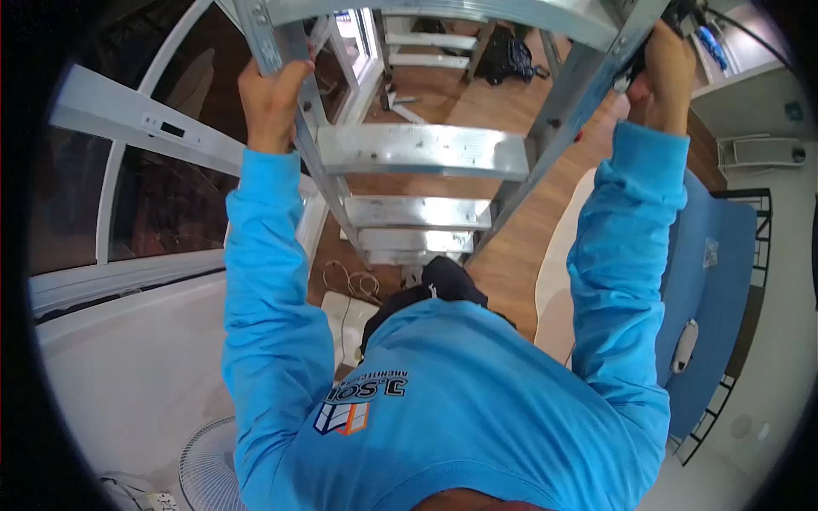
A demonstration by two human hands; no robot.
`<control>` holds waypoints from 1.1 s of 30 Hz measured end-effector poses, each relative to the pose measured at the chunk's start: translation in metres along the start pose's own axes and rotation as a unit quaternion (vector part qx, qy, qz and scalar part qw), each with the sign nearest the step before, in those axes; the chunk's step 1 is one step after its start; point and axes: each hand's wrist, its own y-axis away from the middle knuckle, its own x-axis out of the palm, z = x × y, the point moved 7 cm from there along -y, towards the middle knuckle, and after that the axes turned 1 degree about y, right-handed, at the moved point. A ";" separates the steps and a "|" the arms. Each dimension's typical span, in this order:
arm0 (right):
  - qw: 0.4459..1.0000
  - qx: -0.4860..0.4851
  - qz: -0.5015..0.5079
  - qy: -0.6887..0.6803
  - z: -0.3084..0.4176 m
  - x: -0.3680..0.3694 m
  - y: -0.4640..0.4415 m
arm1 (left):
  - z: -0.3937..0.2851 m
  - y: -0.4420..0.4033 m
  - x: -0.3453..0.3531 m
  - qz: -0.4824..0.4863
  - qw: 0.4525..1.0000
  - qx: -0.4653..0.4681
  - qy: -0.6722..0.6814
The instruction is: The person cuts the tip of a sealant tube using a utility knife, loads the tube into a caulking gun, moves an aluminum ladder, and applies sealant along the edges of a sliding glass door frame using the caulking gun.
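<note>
Nearest, the person wears a blue long-sleeved shirt [486,375] with a printed logo, both arms raised forward. The left hand [271,98] is clamped on the left side rail of a metal ladder [422,152], thumb on the near face. The right hand [667,68] is raised at the opposite rail, beside a dark object [677,13]; I cannot tell whether its fingers close on the rail or on that object. The ladder stands directly before the person, between the two arms, its flat treads showing scuffs and specks. Below, a pale cable [351,279] lies looped on the wooden floor [504,294]. Left of the person are a white-framed window [170,128] and a fan [209,464]; right, a blue mattress [716,247]. Farther off, beyond the ladder, a black bag [509,58] rests on the floor.
</note>
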 end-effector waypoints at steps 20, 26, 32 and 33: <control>0.997 0.034 -0.066 -0.028 -0.011 -0.164 0.105 | 0.008 0.021 0.007 -0.003 0.999 0.040 0.026; 0.992 0.084 -0.026 0.091 -0.045 -0.242 0.140 | 0.011 0.031 -0.014 -0.121 0.973 0.065 -0.187; 0.977 0.176 0.035 0.111 -0.104 -0.294 0.158 | 0.038 0.139 0.003 -0.205 0.887 0.110 -0.399; 0.972 0.203 0.029 0.115 -0.113 -0.303 0.162 | 0.049 0.154 0.006 -0.209 0.883 0.135 -0.399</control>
